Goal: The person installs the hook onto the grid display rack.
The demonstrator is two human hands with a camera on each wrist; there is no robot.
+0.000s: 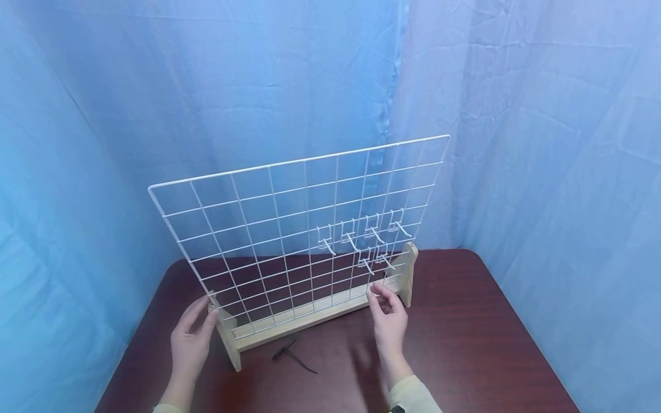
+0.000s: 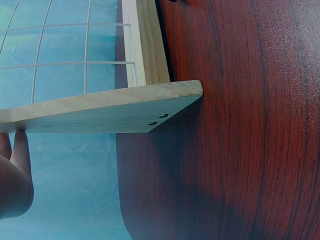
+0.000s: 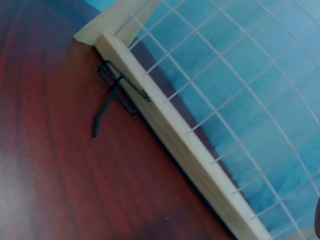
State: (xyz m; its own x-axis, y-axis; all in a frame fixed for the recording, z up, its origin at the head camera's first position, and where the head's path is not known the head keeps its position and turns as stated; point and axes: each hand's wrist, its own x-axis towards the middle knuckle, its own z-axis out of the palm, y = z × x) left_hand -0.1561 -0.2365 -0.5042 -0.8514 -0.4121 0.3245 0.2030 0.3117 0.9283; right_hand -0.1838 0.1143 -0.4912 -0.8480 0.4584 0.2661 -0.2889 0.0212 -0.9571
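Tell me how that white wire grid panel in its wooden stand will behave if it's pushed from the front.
The wire grid panel is tall and thin, so a high push would probably flex or tip it. The wooden stand has feet at both ends, which likely resist a low push. On the smooth table it may simply slide. The left hand touches one foot, the right hand the panel's lower wires.

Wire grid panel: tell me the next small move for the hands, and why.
Probably pick up the black hook with the right hand. The wire grid panel already carries six white hooks, the left hand rests at the wooden stand, and the right hand's fingers pinch the wire near the bottom bar, not far from that hook.
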